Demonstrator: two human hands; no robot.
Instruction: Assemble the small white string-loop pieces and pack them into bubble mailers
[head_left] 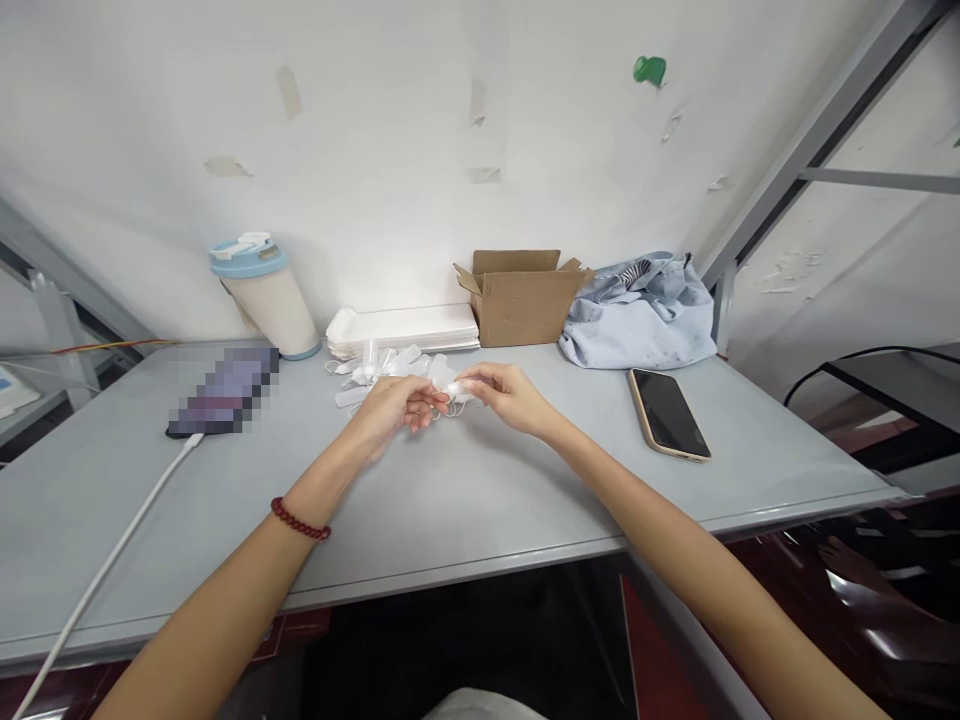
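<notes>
Over the middle of the grey table, my two hands meet at a small white plastic piece (pixel 454 389) with thin white cord looped below it. My right hand (pixel 514 397) pinches this piece between thumb and fingertips. My left hand (pixel 401 408), a red braided bracelet on its wrist, is closed with curled fingers against the piece's left side and the cord; what exactly its fingertips grip is too small to make out. Just behind lies a loose pile of similar white and translucent plastic pieces (pixel 369 366), some with cords, partly hidden by my left hand.
A stack of white trays or flat boxes (pixel 405 326) lies against the wall beside an open cardboard box (pixel 525 305). Light blue cloth (pixel 637 320) and a phone (pixel 670 415) are on the right. Leftward stand a lidded tumbler (pixel 274 305) and a blurred phone (pixel 225 393) on a white cable (pixel 112 570).
</notes>
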